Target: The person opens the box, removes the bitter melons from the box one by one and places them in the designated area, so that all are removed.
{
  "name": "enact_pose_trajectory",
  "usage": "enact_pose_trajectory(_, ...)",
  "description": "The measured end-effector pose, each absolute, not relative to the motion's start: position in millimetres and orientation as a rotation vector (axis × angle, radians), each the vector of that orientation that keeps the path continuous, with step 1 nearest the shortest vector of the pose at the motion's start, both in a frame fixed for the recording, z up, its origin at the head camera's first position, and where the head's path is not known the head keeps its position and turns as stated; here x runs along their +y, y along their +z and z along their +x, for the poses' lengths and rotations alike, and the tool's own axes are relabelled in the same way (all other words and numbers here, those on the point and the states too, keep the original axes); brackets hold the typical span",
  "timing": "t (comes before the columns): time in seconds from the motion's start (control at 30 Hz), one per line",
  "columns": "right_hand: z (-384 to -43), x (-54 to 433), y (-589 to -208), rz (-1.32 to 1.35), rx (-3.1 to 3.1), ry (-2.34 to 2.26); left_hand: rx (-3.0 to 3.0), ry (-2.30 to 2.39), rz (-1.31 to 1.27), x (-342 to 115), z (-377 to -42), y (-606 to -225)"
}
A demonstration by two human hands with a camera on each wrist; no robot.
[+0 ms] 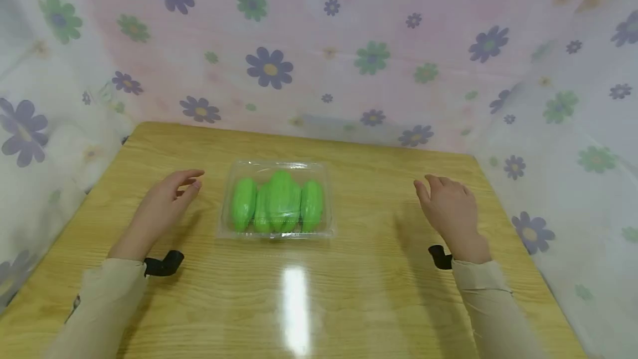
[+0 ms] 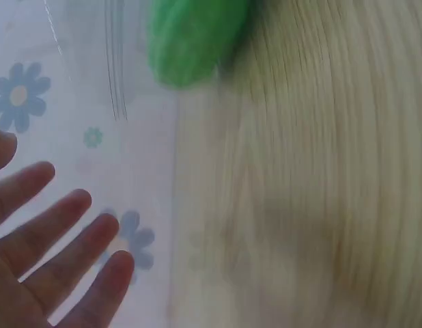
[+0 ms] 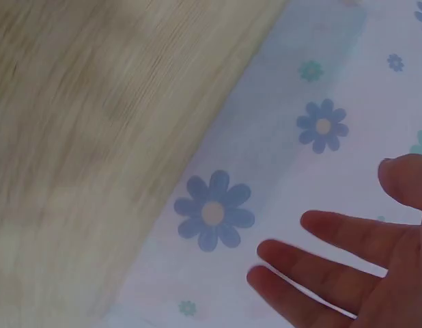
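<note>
A clear plastic box (image 1: 279, 166) with several green, ridged, elongated vegetable-like pieces inside stands on the wooden table, left of middle. One green piece (image 1: 312, 205) lies at the right end of the box, another at its left end. To the left of the box my left hand (image 1: 169, 201) hovers over the table, fingers loosely extended and holding nothing. In the left wrist view a green piece (image 2: 194, 41) shows through the box beyond the spread fingers (image 2: 67, 253). Well to the right of the box is my right hand (image 1: 451, 206), also holding nothing, its fingers (image 3: 320, 273) relaxed and apart.
The wooden table (image 1: 359, 287) spans the view, with a bright light reflection in front of the box. Floral cloth (image 1: 319, 32) hangs behind the table and along both sides. A black strap piece (image 1: 164, 263) sits at the left wrist, and a similar black piece (image 1: 441, 257) at the right.
</note>
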State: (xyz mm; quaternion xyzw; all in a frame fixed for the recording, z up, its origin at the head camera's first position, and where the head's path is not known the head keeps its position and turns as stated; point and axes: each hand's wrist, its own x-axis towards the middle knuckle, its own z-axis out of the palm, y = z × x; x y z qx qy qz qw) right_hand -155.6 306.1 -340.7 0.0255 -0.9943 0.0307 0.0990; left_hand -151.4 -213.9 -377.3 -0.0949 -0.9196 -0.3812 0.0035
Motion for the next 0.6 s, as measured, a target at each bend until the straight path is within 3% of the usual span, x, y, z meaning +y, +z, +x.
enact_pose_trajectory(0.27,-152.1,266.5,-363.3,0.201,-2.895,0.79,-2.497,-2.125,-0.243,-189.1,-128.6,-406.5)
enact_pose_trajectory(0.6,-139.3,180.6,-406.3,0.221,-2.579,1.899,-2.418,-2.194,-0.134,-160.0,-101.3,-419.3)
